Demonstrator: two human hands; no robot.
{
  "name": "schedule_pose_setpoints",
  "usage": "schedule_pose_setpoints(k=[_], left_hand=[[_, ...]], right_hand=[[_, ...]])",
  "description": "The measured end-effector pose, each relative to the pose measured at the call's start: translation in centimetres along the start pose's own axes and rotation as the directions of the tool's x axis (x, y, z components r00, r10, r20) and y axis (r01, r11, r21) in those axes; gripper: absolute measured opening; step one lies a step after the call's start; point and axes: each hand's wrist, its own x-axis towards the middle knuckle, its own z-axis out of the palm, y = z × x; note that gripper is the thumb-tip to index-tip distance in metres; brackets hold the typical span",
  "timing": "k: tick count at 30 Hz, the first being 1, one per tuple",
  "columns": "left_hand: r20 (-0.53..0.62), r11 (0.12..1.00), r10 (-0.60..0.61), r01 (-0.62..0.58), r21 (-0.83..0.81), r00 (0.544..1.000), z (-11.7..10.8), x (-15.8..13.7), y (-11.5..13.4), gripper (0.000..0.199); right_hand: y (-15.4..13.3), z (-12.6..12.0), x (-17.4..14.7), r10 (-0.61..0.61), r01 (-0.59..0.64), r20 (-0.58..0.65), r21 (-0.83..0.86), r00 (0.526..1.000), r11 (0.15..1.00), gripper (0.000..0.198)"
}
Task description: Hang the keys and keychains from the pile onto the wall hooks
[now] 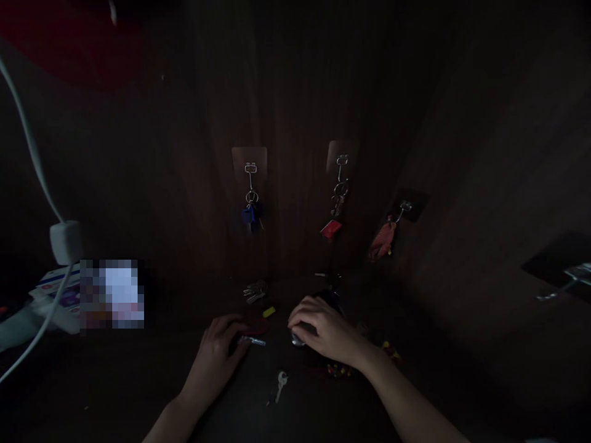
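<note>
My left hand point(220, 344) rests low on the dark surface, its fingers closed on a key point(255, 340) whose silver blade sticks out past the thumb. Beside those fingertips lies a dark red flat piece point(257, 325); whether it is joined to the key I cannot tell. My right hand point(322, 329) is curled around a shiny silver object point(298, 339), mostly hidden under the fingers. Between and in front of the hands lies a loose key point(281, 385). Behind the left hand are a bunch of keys point(255, 291) and a small yellow tag point(268, 312).
On the wooden back panel hang blue-headed keys point(250, 213) and a key ring with a red tag point(331, 229). A reddish keychain point(383, 239) hangs farther right, near a bare hook point(572, 275). Colourful beads point(339, 370) lie under my right forearm. A white cable point(28, 138) runs down the left.
</note>
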Motion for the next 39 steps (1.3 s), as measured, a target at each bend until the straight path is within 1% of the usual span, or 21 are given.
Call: schedule_pose_setpoints(k=[3, 7, 9, 11, 13, 15, 18, 20, 22, 26, 28, 31, 34, 36, 39], left_hand=[[0.016, 0.998, -0.015, 0.016, -0.065, 1.000, -0.2, 0.2, 0.3, 0.016], [0.009, 0.983, -0.053, 0.054, -0.175, 0.999, -0.2, 0.2, 1.0, 0.020], [0.004, 0.974, -0.090, 0.089, -0.207, 0.996, -0.1, 0.1, 1.5, 0.021], [0.019, 0.965, -0.129, 0.130, -0.227, 0.991, -0.1, 0.0, 2.0, 0.023], [0.046, 0.954, -0.163, 0.170, -0.245, 0.986, -0.1, -0.1, 2.4, 0.023], [0.078, 0.940, -0.187, 0.201, -0.276, 0.979, -0.2, -0.1, 2.7, 0.025], [0.126, 0.916, -0.210, 0.240, -0.322, 0.970, -0.4, 0.0, 3.0, 0.027], [0.143, 0.904, -0.215, 0.252, -0.346, 0.966, -0.6, 0.1, 3.0, 0.028], [0.142, 0.895, -0.213, 0.251, -0.368, 0.967, -0.8, 0.2, 2.9, 0.028], [0.145, 0.890, -0.216, 0.256, -0.377, 0.966, -0.8, 0.1, 2.9, 0.026], [0.158, 0.894, -0.212, 0.257, -0.367, 0.964, -0.8, 0.0, 2.9, 0.025], [0.170, 0.900, -0.194, 0.244, -0.360, 0.966, -0.8, -0.1, 2.7, 0.024], [0.179, 0.904, -0.190, 0.243, -0.352, 0.965, -0.7, -0.1, 2.5, 0.024], [0.183, 0.908, -0.196, 0.249, -0.338, 0.963, -0.7, -0.1, 2.3, 0.024], [0.175, 0.918, -0.183, 0.232, -0.321, 0.967, -0.6, -0.1, 2.1, 0.023]], right_hand=[[-1.1, 0.5, 0.3, -0.046, 0.048, 0.049, -0.031, 0.998, 0.998, 0.016], [-2.0, 1.3, 0.4, -0.093, 0.101, 0.128, -0.053, 0.987, 0.993, 0.015], [-2.3, 1.8, 0.5, -0.088, 0.096, 0.134, -0.056, 0.987, 0.994, 0.017], [-2.5, 2.4, 0.6, -0.031, 0.036, 0.083, -0.064, 0.996, 0.997, 0.020], [-2.6, 2.9, 0.7, 0.034, -0.034, 0.010, -0.050, 0.999, 0.998, 0.019], [-2.5, 3.2, 0.9, 0.073, -0.072, -0.052, 0.029, 0.996, 0.997, 0.015], [-2.2, 3.0, 1.2, 0.149, -0.120, -0.125, 0.211, 0.981, 0.970, 0.012], [-2.0, 2.5, 1.3, 0.209, -0.155, -0.169, 0.284, 0.963, 0.946, 0.012], [-1.8, 1.9, 1.3, 0.242, -0.168, -0.209, 0.321, 0.947, 0.932, 0.012], [-1.7, 0.6, 1.2, 0.271, -0.134, -0.271, 0.432, 0.924, 0.892, 0.013], [-1.5, -0.2, 1.1, 0.279, -0.112, -0.310, 0.462, 0.909, 0.880, 0.014], [-1.2, -1.8, 1.0, 0.287, -0.105, -0.371, 0.440, 0.883, 0.892, 0.016], [-0.9, -3.8, 1.0, 0.302, -0.120, -0.445, 0.392, 0.843, 0.912, 0.019], [-0.7, -5.2, 1.0, 0.296, -0.128, -0.493, 0.346, 0.818, 0.929, 0.020], [-0.2, -7.4, 1.1, 0.286, -0.165, -0.535, 0.263, 0.795, 0.951, 0.019]])
